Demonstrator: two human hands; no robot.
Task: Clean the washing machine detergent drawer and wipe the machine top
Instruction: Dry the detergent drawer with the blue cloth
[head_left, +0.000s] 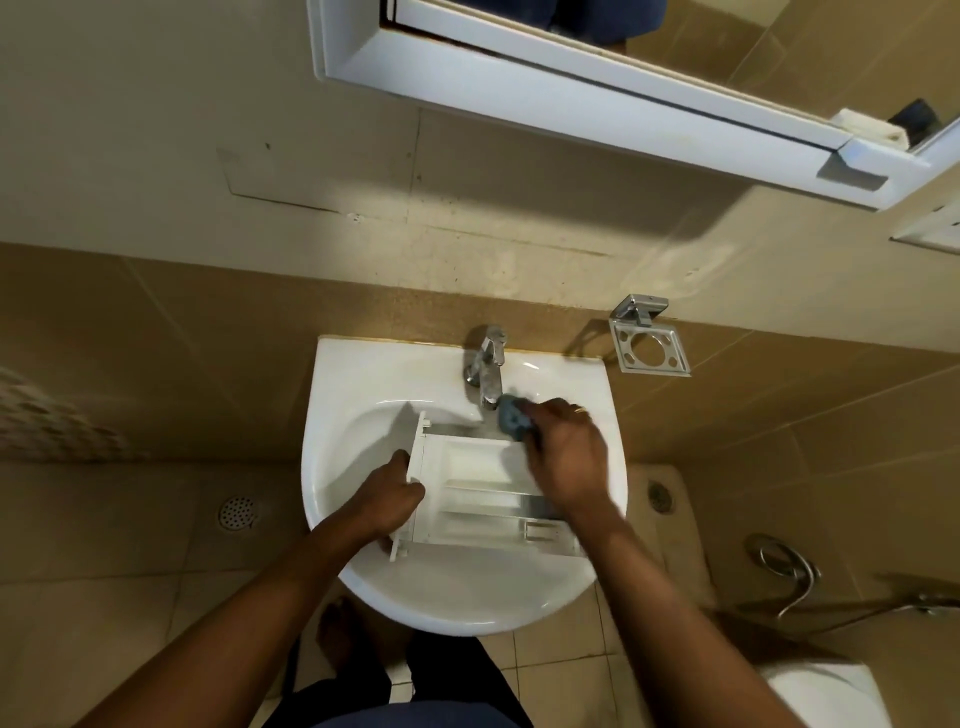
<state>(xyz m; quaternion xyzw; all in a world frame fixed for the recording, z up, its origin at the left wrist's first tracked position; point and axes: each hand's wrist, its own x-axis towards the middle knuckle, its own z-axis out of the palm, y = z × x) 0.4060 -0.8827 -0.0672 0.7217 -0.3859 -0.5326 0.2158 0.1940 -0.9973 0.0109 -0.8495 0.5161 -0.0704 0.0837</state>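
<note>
Head view: drawer (483, 499) mid-scrub in sink (363, 379), left hand (387, 501) gripping it, right hand (563, 457) probably clutching cloth (513, 418); machine top unwiped.

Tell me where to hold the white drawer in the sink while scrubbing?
Grip the drawer by its left side wall, from the left, as the left hand does. That thin upright wall likely suits a pinch and leaves the compartments open for scrubbing.
</note>
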